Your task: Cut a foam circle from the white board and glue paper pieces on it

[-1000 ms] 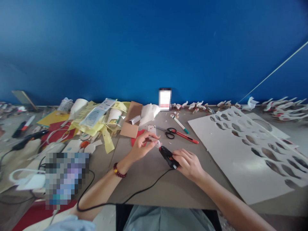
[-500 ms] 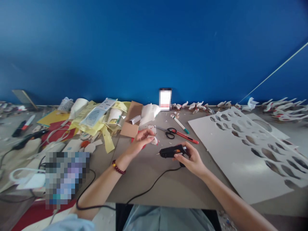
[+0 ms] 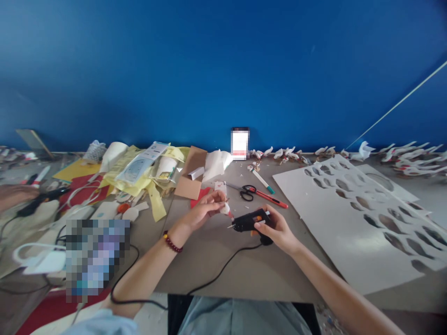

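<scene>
My left hand [image 3: 206, 209] has its fingertips closed on a small white piece with a red tip [image 3: 226, 209]. In my right hand [image 3: 279, 228] is a black hot glue gun [image 3: 248, 220], its metal nozzle pointing left, just below the red tip. Whether nozzle and piece touch, I cannot tell. The gun's black cord [image 3: 223, 271] runs over the table toward my left forearm. Just beyond my left hand lie a white spotted card [image 3: 220, 186] and some red paper [image 3: 199, 199].
Scissors [image 3: 248, 193], a red utility knife [image 3: 272, 199] and a green-capped marker [image 3: 261, 180] lie ahead. At right is a white board with cut-out holes [image 3: 314, 223]. Papers and packets [image 3: 139, 165] crowd the left. Another person's hand [image 3: 17, 197] is at far left.
My left hand has come slightly down, with the red-tipped piece now pinched and held nearer the glue gun. The gun's grip has swung into view. Another person's hand has appeared at far left.
</scene>
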The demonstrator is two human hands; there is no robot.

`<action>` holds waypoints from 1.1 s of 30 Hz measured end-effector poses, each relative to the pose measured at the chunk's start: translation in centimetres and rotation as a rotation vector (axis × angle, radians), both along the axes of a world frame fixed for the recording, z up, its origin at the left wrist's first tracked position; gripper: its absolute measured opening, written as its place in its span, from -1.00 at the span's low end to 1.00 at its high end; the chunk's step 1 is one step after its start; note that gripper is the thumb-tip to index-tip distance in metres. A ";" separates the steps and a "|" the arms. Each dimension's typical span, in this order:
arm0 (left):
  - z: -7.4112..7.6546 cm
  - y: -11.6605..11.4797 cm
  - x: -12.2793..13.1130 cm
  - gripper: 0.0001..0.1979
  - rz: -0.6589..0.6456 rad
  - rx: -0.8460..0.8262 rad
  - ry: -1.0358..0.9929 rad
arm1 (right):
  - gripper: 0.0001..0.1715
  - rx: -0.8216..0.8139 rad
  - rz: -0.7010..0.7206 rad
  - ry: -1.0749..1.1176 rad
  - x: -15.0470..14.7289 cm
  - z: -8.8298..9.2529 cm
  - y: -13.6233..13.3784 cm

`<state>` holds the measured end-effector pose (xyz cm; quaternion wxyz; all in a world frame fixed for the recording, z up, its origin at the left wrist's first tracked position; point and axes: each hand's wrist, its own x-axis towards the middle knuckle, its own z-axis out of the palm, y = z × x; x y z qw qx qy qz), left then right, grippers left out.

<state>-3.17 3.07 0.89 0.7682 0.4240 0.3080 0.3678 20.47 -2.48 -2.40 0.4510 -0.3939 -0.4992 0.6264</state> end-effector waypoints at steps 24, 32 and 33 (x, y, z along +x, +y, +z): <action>-0.2 0.9 0.1 -0.82 0.329 0.026 -0.058 | -0.49 0.067 -0.142 -0.715 0.2 -0.9 1.4; -0.1 0.8 0.2 -0.81 0.354 0.015 -0.018 | -0.60 0.218 -0.115 -0.908 0.6 -0.7 1.3; -0.1 0.8 0.2 -0.81 0.353 0.016 -0.012 | -0.60 0.244 -0.105 -0.933 0.7 -0.6 1.3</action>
